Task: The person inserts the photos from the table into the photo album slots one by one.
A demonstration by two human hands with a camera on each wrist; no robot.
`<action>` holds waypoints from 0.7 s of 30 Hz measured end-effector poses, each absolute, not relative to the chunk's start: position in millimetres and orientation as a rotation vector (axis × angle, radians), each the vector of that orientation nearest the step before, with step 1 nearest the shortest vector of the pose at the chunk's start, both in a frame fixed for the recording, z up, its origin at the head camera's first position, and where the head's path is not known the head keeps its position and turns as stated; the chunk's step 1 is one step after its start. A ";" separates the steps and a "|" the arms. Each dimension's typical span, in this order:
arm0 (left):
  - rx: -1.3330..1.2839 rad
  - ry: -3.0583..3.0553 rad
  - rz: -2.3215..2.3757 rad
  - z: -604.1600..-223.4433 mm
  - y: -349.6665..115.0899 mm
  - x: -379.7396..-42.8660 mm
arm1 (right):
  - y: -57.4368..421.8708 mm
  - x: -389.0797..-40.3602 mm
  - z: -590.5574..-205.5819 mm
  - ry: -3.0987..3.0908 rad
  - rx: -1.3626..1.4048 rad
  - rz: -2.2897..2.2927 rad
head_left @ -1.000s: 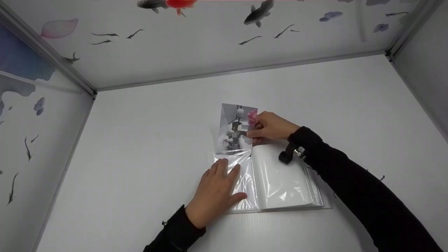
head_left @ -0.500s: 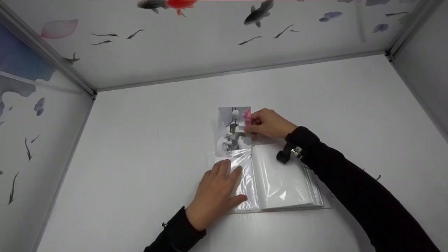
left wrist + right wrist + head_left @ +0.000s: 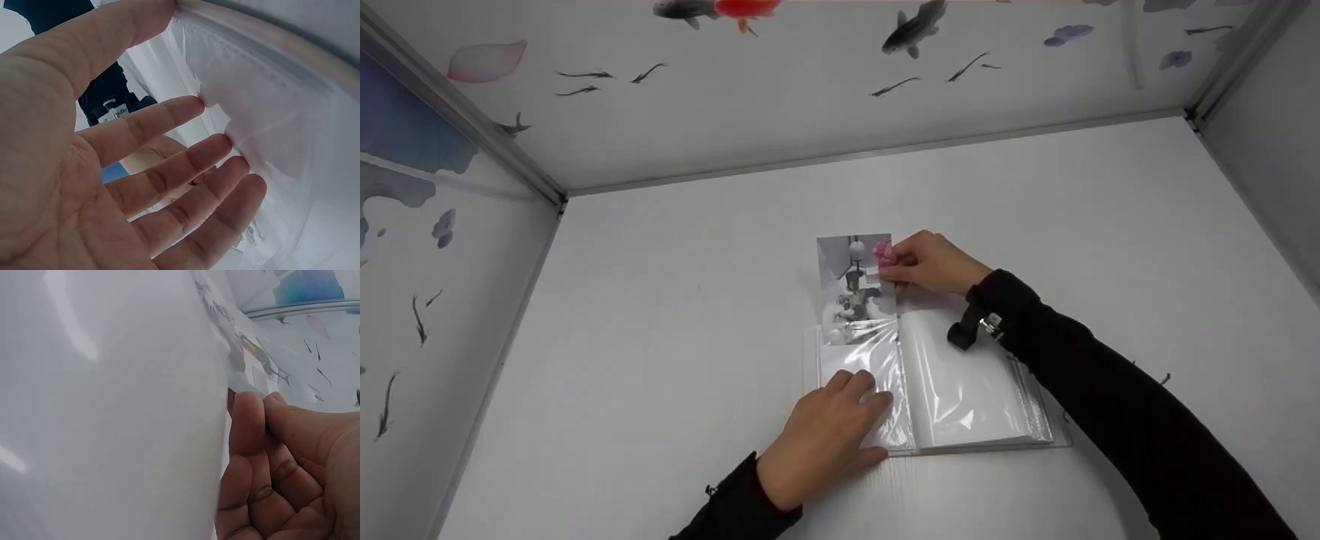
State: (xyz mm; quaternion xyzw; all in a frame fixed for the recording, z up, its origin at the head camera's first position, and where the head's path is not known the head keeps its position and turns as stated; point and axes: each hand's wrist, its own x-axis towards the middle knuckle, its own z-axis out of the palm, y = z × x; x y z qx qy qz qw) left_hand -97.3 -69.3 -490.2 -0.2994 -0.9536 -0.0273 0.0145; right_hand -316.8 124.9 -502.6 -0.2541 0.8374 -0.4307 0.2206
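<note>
A photo album lies spread out with clear plastic pockets. My right hand pinches the right edge of a mostly grey photo with a pink patch in its upper right corner. The photo's lower end sits within the top of the left page's pocket; its upper part sticks out beyond the album. In the right wrist view, thumb and index finger meet at the photo's edge. My left hand rests its spread fingertips on the lower part of that pocket, with the thumb by the album's bottom edge.
The album rests on a white tabletop. Behind it rises a white panel printed with fish, and another printed panel stands at the left. A black wrist-camera mount hangs over the right page.
The photo has moved left and down, its lower end further into the pocket, with my right hand following. My left hand has drawn back toward the album's bottom edge, fingers more bent.
</note>
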 end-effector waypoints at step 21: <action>-0.949 -2.923 -0.102 -495.2 -69.8 -98.0 | 118.2 -319.7 -503.5 2.420 -0.596 -1.266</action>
